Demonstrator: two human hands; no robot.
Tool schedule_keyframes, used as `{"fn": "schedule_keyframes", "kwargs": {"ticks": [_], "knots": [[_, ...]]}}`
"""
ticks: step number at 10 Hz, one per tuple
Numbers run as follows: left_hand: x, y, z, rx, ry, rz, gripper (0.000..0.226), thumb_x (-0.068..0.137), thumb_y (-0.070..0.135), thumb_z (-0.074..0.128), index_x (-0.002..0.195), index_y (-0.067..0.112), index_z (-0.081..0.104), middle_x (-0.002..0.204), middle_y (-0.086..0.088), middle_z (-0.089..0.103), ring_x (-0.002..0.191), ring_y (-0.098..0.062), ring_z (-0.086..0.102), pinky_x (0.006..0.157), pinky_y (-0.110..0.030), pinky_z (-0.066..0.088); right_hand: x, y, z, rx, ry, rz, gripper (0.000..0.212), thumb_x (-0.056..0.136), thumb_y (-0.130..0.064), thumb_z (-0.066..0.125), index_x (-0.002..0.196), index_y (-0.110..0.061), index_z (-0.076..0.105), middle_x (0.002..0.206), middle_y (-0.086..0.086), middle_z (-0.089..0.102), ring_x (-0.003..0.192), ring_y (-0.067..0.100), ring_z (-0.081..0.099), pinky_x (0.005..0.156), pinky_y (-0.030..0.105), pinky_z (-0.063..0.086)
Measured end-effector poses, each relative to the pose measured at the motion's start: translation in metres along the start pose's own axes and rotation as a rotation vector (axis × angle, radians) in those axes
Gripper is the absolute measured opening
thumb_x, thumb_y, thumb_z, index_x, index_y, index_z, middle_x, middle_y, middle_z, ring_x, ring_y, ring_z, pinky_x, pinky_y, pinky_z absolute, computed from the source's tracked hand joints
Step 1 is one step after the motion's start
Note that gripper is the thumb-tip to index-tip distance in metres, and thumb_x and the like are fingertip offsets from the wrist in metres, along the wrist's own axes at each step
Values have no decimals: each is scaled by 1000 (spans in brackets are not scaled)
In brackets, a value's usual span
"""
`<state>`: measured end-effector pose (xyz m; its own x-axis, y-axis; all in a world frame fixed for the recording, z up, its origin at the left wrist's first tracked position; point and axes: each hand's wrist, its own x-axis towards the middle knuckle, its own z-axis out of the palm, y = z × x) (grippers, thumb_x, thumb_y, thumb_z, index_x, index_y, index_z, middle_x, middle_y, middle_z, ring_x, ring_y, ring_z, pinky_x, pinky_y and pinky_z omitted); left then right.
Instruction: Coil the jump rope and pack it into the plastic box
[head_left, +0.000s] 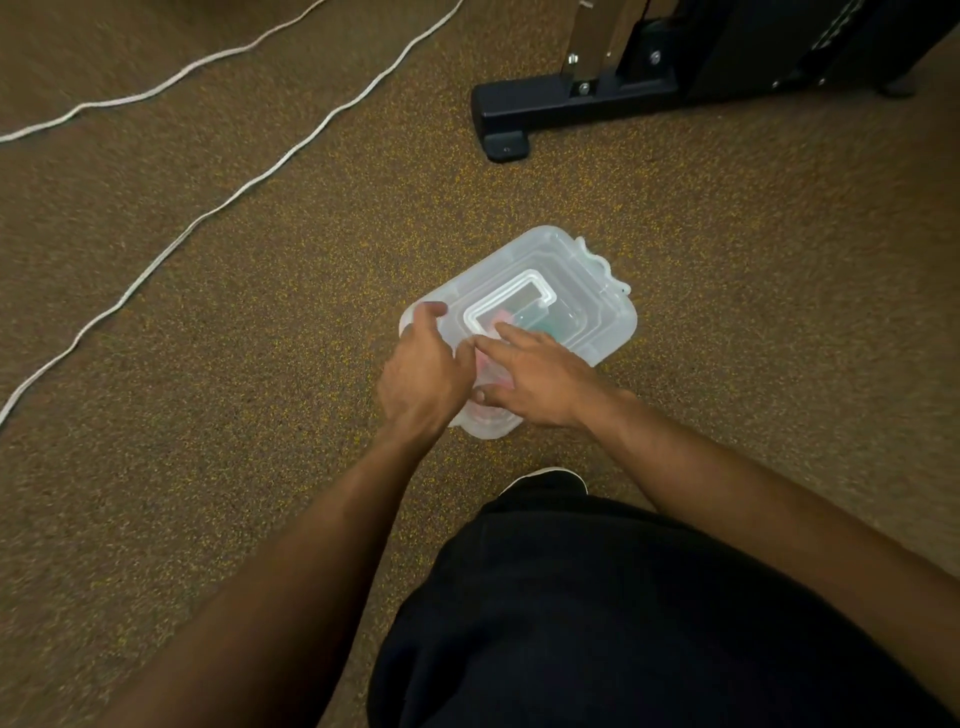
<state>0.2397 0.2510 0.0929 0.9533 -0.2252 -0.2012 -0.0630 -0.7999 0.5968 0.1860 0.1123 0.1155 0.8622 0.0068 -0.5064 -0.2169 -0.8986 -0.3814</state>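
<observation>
A clear plastic box (576, 270) with its lid on lies on the speckled floor in the middle of the head view. Pink and green shapes show dimly through the lid. My left hand (423, 371) grips the box's near-left corner, fingers curled over the edge. My right hand (535, 376) lies flat on the lid, fingers spread toward the lid handle (511, 306), thumb at the near edge. The white jump rope (244, 187) stretches in two long strands across the floor at the upper left, uncoiled and well away from the box.
A black metal foot of exercise equipment (571, 101) stands at the upper right, beyond the box. My dark-clothed leg (623, 623) and a shoe tip (550, 475) fill the lower right. Open carpet lies between rope and box.
</observation>
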Motion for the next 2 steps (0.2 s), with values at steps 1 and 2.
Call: {"fn": "schedule_keyframes", "kwargs": {"ticks": [1,2], "knots": [[4,19,-4,229,-316,168,41,92,43,55,129,27,52,122,-7,63,105,-27,63,85,-45,53,-15,9,-14,96,33,58,65,91,-56,58,149,-32,40,151,4,45,136,29,44,104,47,44],[11,47,-13,331,-583,265,40,92,42,58,129,25,57,125,-5,66,111,-24,62,91,-42,51,-39,26,-30,173,-7,119,53,90,-50,62,138,-29,55,130,1,64,118,22,60,96,39,49]]}}
